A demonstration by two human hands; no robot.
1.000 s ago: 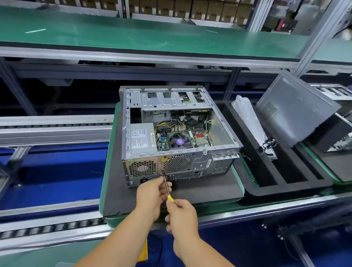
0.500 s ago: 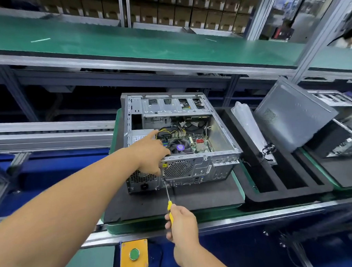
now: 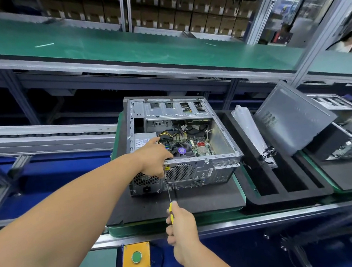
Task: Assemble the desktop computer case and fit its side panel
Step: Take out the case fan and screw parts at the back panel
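The open computer case [image 3: 222,139] lies on a black foam mat [image 3: 205,199], rear panel towards me, with the motherboard and fan exposed. My left hand [image 3: 154,159] grips the case's upper rear edge beside the power supply, index finger stretched onto it and thumb down on the rear face. My right hand [image 3: 181,225] grips a yellow-handled screwdriver [image 3: 169,195]. Its tip touches the rear panel just below my left thumb. The grey side panel [image 3: 292,117] leans to the right, apart from the case.
A black foam tray [image 3: 284,191] to the right holds a clear plastic bag [image 3: 246,125] with cables. A second case [image 3: 342,143] stands at far right. A yellow box with a green button [image 3: 136,258] sits below the conveyor rail. A green shelf [image 3: 125,46] runs overhead.
My left hand left the screwdriver shaft and moved up onto the case's rear edge. My right hand stays on the screwdriver, its tip still at the rear panel.
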